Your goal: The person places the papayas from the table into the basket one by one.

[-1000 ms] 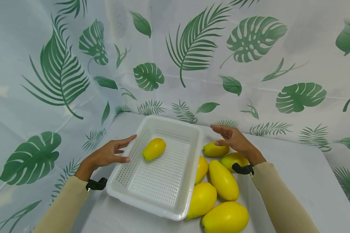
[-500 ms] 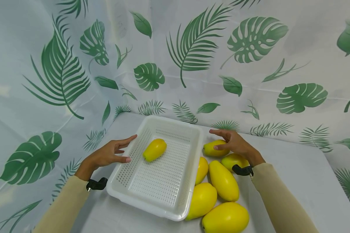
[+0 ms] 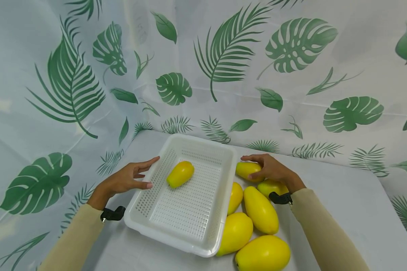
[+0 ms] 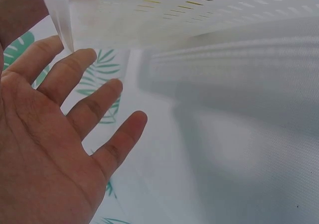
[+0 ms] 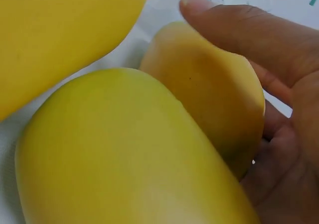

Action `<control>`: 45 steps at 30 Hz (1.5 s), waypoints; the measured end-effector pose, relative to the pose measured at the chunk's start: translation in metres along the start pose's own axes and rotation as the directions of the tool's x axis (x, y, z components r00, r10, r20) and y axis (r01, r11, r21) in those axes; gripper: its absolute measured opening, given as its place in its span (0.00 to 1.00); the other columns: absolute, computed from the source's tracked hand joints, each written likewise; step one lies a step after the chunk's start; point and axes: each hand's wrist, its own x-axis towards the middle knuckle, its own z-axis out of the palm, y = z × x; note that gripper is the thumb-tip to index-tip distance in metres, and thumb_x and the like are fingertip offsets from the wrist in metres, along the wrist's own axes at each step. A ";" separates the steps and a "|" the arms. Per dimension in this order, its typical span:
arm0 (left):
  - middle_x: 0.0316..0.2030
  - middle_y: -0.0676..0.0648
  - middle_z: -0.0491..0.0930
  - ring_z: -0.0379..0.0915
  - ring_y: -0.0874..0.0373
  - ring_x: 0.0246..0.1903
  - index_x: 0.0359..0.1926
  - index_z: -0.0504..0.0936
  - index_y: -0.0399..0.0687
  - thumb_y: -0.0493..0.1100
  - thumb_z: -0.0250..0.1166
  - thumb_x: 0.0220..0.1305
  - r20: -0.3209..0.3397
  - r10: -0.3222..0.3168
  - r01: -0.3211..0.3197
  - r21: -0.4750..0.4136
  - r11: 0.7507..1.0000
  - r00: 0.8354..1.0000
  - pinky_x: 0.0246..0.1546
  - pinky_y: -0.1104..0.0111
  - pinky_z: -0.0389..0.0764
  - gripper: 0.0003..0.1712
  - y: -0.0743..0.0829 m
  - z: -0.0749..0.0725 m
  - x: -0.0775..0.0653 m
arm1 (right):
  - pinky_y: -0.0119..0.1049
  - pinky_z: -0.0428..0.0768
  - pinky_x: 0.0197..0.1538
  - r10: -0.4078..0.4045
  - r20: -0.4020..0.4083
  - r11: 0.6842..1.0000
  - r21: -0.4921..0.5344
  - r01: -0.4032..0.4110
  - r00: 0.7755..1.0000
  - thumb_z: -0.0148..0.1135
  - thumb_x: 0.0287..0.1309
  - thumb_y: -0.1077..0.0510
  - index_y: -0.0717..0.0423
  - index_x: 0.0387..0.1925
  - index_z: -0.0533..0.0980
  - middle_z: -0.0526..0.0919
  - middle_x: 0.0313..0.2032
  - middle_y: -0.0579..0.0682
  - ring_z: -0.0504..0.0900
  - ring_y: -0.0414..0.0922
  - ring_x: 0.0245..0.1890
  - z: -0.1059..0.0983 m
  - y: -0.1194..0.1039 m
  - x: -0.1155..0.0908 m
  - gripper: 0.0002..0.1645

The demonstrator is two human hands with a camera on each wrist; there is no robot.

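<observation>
A white perforated plastic basket (image 3: 171, 238) stands on the table with one yellow papaya (image 3: 180, 174) lying inside. At its left rim is my left hand (image 3: 122, 180), fingers and thumb spread apart; the left wrist view shows the palm and extended fingers beside the basket wall (image 4: 149, 32). Right of the basket, my right hand (image 3: 274, 168) curls around the rearmost papaya (image 3: 244, 170). In the right wrist view the thumb (image 5: 239, 27) lies along one side of this papaya (image 5: 199, 84) and the fingers reach behind it, partly hidden.
Under my right wrist lies another papaya (image 3: 270, 187). Several more, including a long one (image 3: 260, 210) and a large one at the front (image 3: 263, 253), crowd the basket's right side. A leaf-printed white cloth (image 3: 223, 109) hangs behind the white table (image 3: 345, 210).
My right hand has come down and slightly left onto the rearmost papaya, its fingers closing around it. My left hand and the basket have stayed in place.
</observation>
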 end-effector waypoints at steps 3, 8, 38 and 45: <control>0.83 0.43 0.59 0.64 0.32 0.76 0.85 0.57 0.60 0.46 0.74 0.65 0.001 0.015 -0.015 -0.001 1.000 1.000 0.70 0.29 0.71 0.52 0.000 0.000 0.000 | 0.42 0.79 0.64 0.021 0.015 0.999 -0.034 -0.021 1.000 0.81 0.57 0.53 0.52 0.76 0.72 0.77 0.71 0.56 0.77 0.54 0.58 0.000 -0.003 -0.001 0.47; 0.83 0.43 0.59 0.65 0.33 0.77 0.85 0.57 0.57 0.43 0.74 0.66 0.005 0.040 -0.040 -0.009 0.999 0.999 0.71 0.29 0.69 0.52 0.000 0.000 0.002 | 0.45 0.79 0.60 0.025 0.020 0.998 -0.063 -0.023 0.999 0.82 0.55 0.54 0.51 0.75 0.73 0.80 0.66 0.57 0.77 0.54 0.55 0.001 -0.003 -0.002 0.47; 0.83 0.42 0.58 0.64 0.32 0.77 0.85 0.57 0.55 0.43 0.73 0.66 0.006 0.042 -0.041 -0.018 0.999 0.999 0.71 0.29 0.69 0.52 0.001 0.001 -0.001 | 0.26 0.82 0.59 -0.080 -0.106 0.996 -0.057 0.075 0.991 0.80 0.59 0.56 0.50 0.74 0.75 0.80 0.69 0.57 0.80 0.53 0.56 -0.005 -0.009 -0.005 0.42; 0.83 0.42 0.59 0.66 0.31 0.76 0.85 0.56 0.56 0.45 0.74 0.67 0.003 0.034 -0.034 -0.022 0.999 0.999 0.70 0.29 0.71 0.52 0.000 0.001 -0.001 | 0.27 0.84 0.57 -0.058 -0.102 0.998 -0.003 0.058 0.993 0.80 0.59 0.55 0.47 0.74 0.75 0.81 0.66 0.56 0.81 0.54 0.55 -0.007 -0.016 -0.005 0.42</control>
